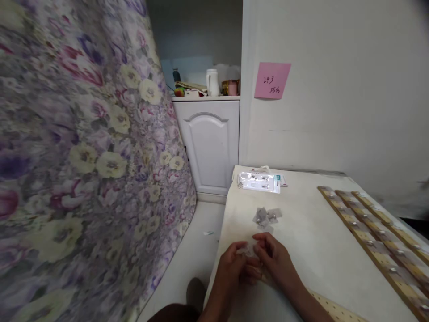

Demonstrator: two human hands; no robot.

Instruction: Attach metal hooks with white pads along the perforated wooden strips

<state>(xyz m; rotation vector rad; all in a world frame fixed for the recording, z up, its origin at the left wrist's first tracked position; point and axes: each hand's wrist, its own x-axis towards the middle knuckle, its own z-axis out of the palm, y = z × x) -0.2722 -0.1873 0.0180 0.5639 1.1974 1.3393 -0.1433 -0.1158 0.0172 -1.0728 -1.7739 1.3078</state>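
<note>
A small clear plastic bag (248,249) is held up between my two hands near the table's front left edge. My left hand (234,264) is closed on the bag's left side, fingers curled beneath it. At its right edge my right hand (272,254) pinches with thumb and forefinger. What lies inside the bag is too small to make out. Just beyond my fingers lies a small pile of similar clear bags (263,216) with shiny metal pieces in them. Under my right forearm a pale board with rows of holes (330,306) is partly hidden.
Long wooden strips (363,237) bearing bagged metal pieces lie along the table's right side. A blister pack (258,182) rests at the far left corner of the white table (301,214). A floral curtain (100,156) hangs on the left, with a white cabinet (211,143) behind.
</note>
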